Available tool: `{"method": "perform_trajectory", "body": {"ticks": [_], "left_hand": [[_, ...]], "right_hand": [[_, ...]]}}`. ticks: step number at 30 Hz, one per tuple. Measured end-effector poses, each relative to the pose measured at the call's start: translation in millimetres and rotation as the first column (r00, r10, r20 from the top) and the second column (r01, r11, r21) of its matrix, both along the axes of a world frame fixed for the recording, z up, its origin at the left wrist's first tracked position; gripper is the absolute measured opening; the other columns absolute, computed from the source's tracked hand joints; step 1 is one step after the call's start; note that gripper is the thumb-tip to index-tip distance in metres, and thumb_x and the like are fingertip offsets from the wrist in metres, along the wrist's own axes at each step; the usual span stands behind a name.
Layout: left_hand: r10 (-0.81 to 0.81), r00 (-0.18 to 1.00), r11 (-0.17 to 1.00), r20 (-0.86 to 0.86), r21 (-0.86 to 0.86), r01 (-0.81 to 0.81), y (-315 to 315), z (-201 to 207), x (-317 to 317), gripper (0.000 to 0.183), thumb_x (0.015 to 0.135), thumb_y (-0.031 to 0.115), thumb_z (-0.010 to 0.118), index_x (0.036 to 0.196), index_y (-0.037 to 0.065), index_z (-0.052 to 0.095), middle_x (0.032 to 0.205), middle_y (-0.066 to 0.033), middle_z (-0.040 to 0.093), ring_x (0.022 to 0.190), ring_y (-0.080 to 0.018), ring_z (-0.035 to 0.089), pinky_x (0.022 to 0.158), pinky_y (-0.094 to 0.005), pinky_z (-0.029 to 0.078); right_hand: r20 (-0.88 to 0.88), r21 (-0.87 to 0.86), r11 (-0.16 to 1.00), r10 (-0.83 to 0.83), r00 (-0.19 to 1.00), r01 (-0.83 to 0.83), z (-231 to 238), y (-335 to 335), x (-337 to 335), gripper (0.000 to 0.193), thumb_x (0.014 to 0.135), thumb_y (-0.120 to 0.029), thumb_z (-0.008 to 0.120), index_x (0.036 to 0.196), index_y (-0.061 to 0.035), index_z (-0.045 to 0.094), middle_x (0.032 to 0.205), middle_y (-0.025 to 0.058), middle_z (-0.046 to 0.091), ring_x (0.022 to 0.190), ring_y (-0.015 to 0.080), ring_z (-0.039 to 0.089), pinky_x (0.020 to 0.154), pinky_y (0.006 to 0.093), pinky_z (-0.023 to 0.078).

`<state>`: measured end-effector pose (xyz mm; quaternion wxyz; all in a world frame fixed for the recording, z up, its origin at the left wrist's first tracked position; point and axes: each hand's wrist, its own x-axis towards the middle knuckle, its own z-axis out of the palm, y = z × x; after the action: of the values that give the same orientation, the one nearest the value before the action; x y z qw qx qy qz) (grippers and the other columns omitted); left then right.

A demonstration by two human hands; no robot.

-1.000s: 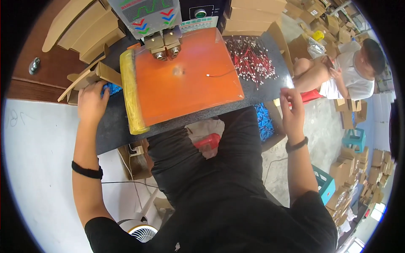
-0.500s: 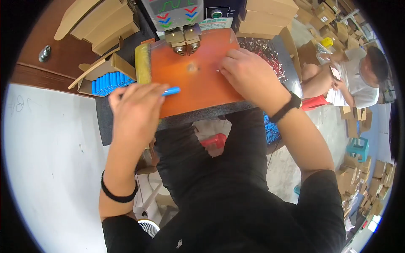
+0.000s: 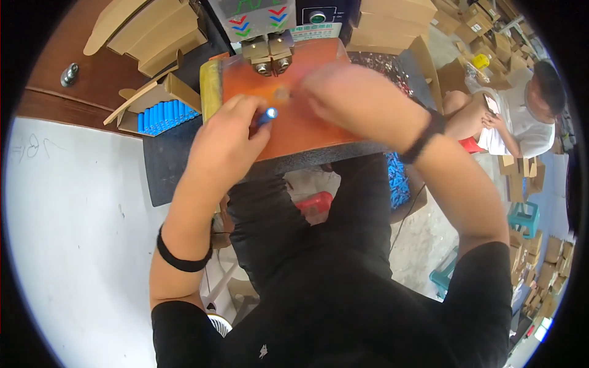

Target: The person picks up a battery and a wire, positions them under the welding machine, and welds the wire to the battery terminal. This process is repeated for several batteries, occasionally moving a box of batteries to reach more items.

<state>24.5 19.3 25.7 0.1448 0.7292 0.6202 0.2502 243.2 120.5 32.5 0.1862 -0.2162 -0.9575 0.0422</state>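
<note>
My left hand (image 3: 224, 141) is closed around a small blue cylindrical battery cell (image 3: 265, 117), whose bright metal end points toward the right. It is held over the left part of an orange work mat (image 3: 300, 138). My right hand (image 3: 343, 92) is above the mat's right side, close to the battery's far right. Motion smears its fingers, so what they hold, if anything, does not show. Just beyond both hands are the two metal electrode heads (image 3: 271, 63) of a grey spot-welding machine (image 3: 261, 24).
An open carton (image 3: 129, 122) with rows of blue cells stands at the left. Small metal pieces (image 3: 402, 83) lie to the right of the mat. A box of loose blue cells (image 3: 397, 184) is below the table's right edge. Another person (image 3: 527, 113) sits at the right, holding a phone.
My left hand has moved right, from beside the carton onto the mat, turning the battery's end upward. My right hand has shifted slightly left and is now blurred.
</note>
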Motion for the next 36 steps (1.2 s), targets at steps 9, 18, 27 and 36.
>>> {"method": "perform_trajectory", "body": {"ticks": [9, 18, 27, 36], "left_hand": [[0.069, 0.899, 0.994, 0.432, 0.042, -0.096, 13.8, -28.7, 17.1, 0.027, 0.084, 0.008, 0.073, 0.109, 0.0, 0.067, 0.089, -0.0121, 0.067, 0.08, -0.022, 0.066, 0.072, -0.0335, 0.053], [0.154, 0.866, 0.984, 0.475, 0.011, -0.181, 27.5, -35.3, 23.0, 0.028, 0.085, 0.008, 0.075, 0.11, -0.003, 0.067, 0.078, -0.0004, 0.06, 0.072, -0.0082, 0.053, 0.067, -0.0243, 0.045], [0.183, 0.856, 0.969, 0.483, 0.058, -0.24, 29.7, -37.5, 21.5, 0.03, 0.084, 0.01, 0.076, 0.107, -0.006, 0.066, 0.082, -0.008, 0.064, 0.072, -0.015, 0.059, 0.067, -0.0279, 0.049], [0.149, 0.893, 0.973, 0.424, 0.098, -0.208, 34.8, -35.8, 17.3, 0.029, 0.084, 0.011, 0.076, 0.105, -0.006, 0.066, 0.082, -0.0076, 0.064, 0.074, -0.0151, 0.059, 0.069, -0.0278, 0.049]], "right_hand": [[-0.805, -0.577, 0.593, -0.529, 0.268, -0.562, -42.4, -40.7, 41.0, 0.01, 0.095, 0.001, 0.059, 0.106, 0.0018, 0.058, 0.095, 0.0094, 0.066, 0.087, 0.0159, 0.066, 0.079, 0.0297, 0.054], [-0.885, -0.458, 0.764, -0.347, 0.309, -0.455, -66.1, -48.1, 17.7, 0.015, 0.094, -0.008, 0.063, 0.103, -0.0009, 0.053, 0.09, 0.0138, 0.06, 0.079, 0.0215, 0.057, 0.072, 0.0335, 0.048], [-0.925, -0.344, 0.818, -0.213, 0.314, -0.46, -71.2, -44.8, 22.1, 0.013, 0.092, -0.002, 0.063, 0.101, 0.0008, 0.053, 0.085, 0.0164, 0.062, 0.076, 0.0208, 0.062, 0.07, 0.0303, 0.053], [-0.842, -0.477, 0.621, -0.525, 0.123, -0.622, -68.0, -34.9, 25.1, 0.011, 0.097, -0.003, 0.051, 0.107, -0.0005, 0.055, 0.092, 0.0136, 0.064, 0.072, 0.0198, 0.06, 0.069, 0.0346, 0.052]]}}
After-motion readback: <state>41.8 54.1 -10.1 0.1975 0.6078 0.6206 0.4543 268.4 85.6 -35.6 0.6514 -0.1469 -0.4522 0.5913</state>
